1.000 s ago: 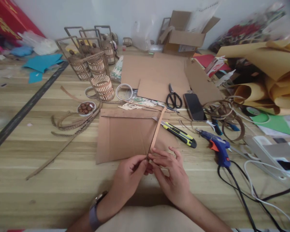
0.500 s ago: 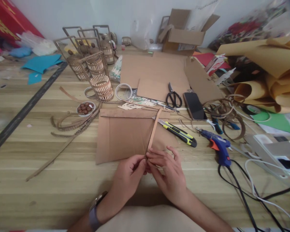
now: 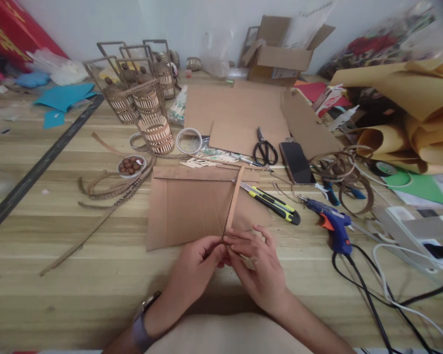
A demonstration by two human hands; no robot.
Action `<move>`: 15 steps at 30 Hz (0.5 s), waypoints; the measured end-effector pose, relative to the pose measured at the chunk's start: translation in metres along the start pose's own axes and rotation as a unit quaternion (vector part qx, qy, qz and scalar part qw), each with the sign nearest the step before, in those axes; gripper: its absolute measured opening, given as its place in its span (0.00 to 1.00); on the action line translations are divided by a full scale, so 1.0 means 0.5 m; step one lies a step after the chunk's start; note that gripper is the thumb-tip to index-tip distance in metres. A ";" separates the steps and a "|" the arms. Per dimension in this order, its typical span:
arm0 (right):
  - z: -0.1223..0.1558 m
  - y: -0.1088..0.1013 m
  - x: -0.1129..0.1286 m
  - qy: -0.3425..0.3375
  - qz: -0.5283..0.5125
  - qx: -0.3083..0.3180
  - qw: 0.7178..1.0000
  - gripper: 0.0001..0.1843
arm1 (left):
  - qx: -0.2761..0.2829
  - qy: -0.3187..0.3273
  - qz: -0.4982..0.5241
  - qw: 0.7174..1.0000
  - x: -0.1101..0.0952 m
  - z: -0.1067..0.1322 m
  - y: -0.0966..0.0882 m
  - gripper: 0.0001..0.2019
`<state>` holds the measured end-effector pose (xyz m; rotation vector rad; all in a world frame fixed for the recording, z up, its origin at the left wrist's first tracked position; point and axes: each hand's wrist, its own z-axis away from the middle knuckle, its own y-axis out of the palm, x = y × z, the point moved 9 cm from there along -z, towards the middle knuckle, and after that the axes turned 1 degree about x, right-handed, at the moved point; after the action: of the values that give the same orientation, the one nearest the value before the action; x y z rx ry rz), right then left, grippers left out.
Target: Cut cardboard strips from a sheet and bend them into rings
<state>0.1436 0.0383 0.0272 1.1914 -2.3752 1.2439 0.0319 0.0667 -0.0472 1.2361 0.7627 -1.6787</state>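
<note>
Both hands meet at the near end of a narrow cardboard strip [image 3: 235, 199], which points away from me over a cardboard sheet [image 3: 192, 209]. My left hand [image 3: 199, 265] pinches the strip's near end between thumb and fingers. My right hand [image 3: 258, 268] grips it from the other side, fingertips pressed together and the little finger raised. The bit between the fingertips is mostly hidden. Just right of the strip lies a yellow-black utility knife [image 3: 269, 201], its blade end close to the strip. A blue glue gun [image 3: 332, 223] rests farther right.
Behind the sheet are scissors [image 3: 265, 147], a phone [image 3: 296, 162], a tape roll [image 3: 189, 141] and a matchstick cup [image 3: 156, 133]. A bowl of brown balls [image 3: 131, 165] and cardboard strips [image 3: 107, 189] lie left. Cables [image 3: 369, 295] and a power strip [image 3: 409, 236] are at right.
The far end of the strip has swung slightly to the left. Both hands keep nearly the same place and grip.
</note>
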 end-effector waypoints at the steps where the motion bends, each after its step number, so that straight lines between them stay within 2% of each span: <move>1: 0.000 0.002 0.001 -0.002 0.012 0.003 1.000 0.09 | -0.003 -0.006 0.001 1.000 0.003 -0.001 0.000 0.19; 5: -0.001 0.006 0.006 -0.012 0.052 0.006 0.999 0.09 | -0.016 -0.012 0.001 1.000 0.013 0.001 -0.002 0.20; 10: -0.005 -0.002 0.010 -0.020 0.028 0.003 0.999 0.09 | -0.031 0.012 -0.038 0.999 0.001 0.008 -0.004 0.17; 15: -0.008 -0.015 0.001 0.001 0.011 -0.013 1.000 0.10 | -0.014 0.017 -0.020 1.000 -0.007 0.009 0.003 0.16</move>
<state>0.1483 0.0387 0.0346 1.1592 -2.4019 1.2171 0.0318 0.0635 -0.0422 1.2401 0.8331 -1.6776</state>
